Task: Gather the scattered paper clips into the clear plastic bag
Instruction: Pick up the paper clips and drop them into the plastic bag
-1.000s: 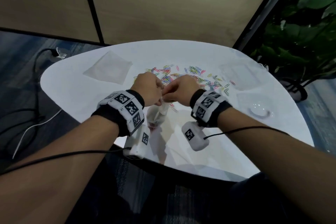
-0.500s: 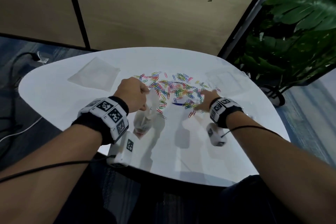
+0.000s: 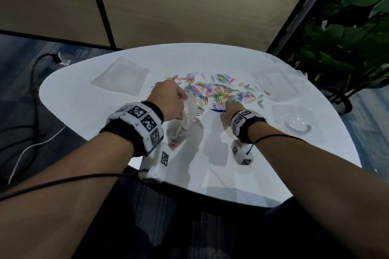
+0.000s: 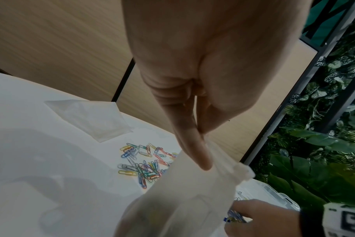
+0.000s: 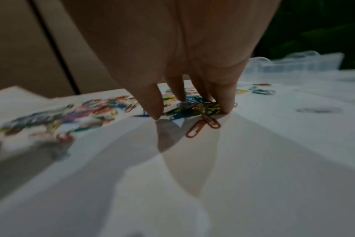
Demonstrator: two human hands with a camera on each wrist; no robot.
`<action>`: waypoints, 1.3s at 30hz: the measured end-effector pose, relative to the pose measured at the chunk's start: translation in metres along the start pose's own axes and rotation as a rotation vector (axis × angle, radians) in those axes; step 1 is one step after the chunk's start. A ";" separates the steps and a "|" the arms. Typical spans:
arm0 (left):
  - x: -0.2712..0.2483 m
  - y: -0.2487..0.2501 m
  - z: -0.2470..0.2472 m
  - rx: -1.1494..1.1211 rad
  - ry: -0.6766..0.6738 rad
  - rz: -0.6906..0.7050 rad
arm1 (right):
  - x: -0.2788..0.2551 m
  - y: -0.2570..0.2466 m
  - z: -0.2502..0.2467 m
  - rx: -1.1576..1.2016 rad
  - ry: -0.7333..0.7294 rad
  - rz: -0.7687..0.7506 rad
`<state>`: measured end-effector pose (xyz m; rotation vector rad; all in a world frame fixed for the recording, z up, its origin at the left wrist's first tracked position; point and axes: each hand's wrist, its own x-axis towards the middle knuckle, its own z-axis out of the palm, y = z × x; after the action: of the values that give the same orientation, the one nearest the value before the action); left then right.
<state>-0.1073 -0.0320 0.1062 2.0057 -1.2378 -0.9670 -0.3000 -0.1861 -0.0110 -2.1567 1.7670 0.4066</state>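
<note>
White and rounded, the table (image 3: 105,111) is standing before tan wall panels, with leafy plants (image 3: 353,33) crowding its right side and dark cables (image 3: 33,90) trailing over the floor on the left. You are holding the clear plastic bag (image 3: 181,126) up off the surface with your left hand (image 3: 168,101); the left wrist view is showing your thumb and forefinger pinching its gathered top edge, while the body is hanging down towards the near part of the table with a few clips showing faintly at its bottom. Your right hand (image 3: 230,109) is reaching into the near edge of the scattered paper clips (image 3: 219,90), which are lying in a coloured spread across the middle of the table, just beyond and to the right of the bag. In the right wrist view your fingertips (image 5: 156,112) are pointing down and pressing on the surface around a small heap of clips, with the fingers spread and partly curled; whether they are actually gripping any clips, you cannot tell. A flat spare bag (image 3: 122,75) is lying at the far left, well apart from the clips. A clear plastic box (image 3: 275,86) is sitting just right of the spread, and a clear lid (image 3: 294,120) is resting nearer you on the right.
</note>
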 end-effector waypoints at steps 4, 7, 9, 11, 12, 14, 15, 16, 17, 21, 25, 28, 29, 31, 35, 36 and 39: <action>-0.002 0.000 0.001 -0.003 -0.008 0.005 | -0.015 -0.023 -0.008 -0.053 0.061 -0.082; -0.002 0.001 0.000 0.002 -0.010 0.009 | -0.019 -0.022 -0.018 -0.083 0.081 -0.065; -0.002 0.001 -0.001 0.014 -0.007 0.013 | -0.019 -0.019 -0.023 -0.044 0.084 -0.055; -0.002 0.000 -0.001 0.020 -0.006 0.010 | -0.011 -0.009 -0.030 0.013 0.076 -0.029; -0.002 -0.001 -0.002 0.022 -0.006 0.008 | -0.009 -0.002 -0.034 0.053 0.079 0.000; -0.002 -0.001 -0.001 0.022 -0.011 0.005 | -0.008 0.014 -0.039 0.155 0.092 0.052; -0.002 0.000 -0.001 0.021 -0.014 0.002 | -0.010 0.019 -0.043 0.236 0.082 0.069; -0.002 0.000 -0.001 0.017 -0.015 -0.004 | -0.014 0.023 -0.047 0.299 0.078 0.081; -0.002 0.001 0.000 0.012 -0.016 -0.011 | -0.018 0.024 -0.053 0.458 0.071 0.096; -0.001 0.004 0.001 -0.003 -0.025 -0.041 | -0.037 0.003 -0.073 1.216 -0.095 0.062; -0.001 0.006 -0.001 -0.020 -0.028 -0.057 | -0.070 -0.032 -0.085 1.549 -0.302 -0.008; -0.003 0.008 0.000 -0.049 -0.018 -0.066 | -0.091 -0.056 -0.086 1.602 -0.387 -0.079; -0.004 0.009 0.000 -0.057 -0.021 -0.065 | -0.096 -0.063 -0.082 1.607 -0.405 -0.100; -0.005 0.009 -0.001 -0.075 -0.024 -0.064 | -0.101 -0.075 -0.073 1.570 -0.380 -0.130; -0.001 0.006 -0.005 -0.105 0.003 -0.084 | -0.105 -0.084 -0.059 1.347 -0.235 -0.164; 0.001 0.005 -0.006 -0.101 0.005 -0.084 | -0.104 -0.086 -0.056 1.294 -0.213 -0.175; 0.002 0.006 -0.003 -0.064 0.009 -0.069 | -0.104 -0.091 -0.049 1.056 -0.109 -0.228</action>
<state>-0.1067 -0.0362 0.1121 2.0122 -1.1247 -1.0162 -0.2306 -0.0977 0.0830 -1.4712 1.2027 -0.3928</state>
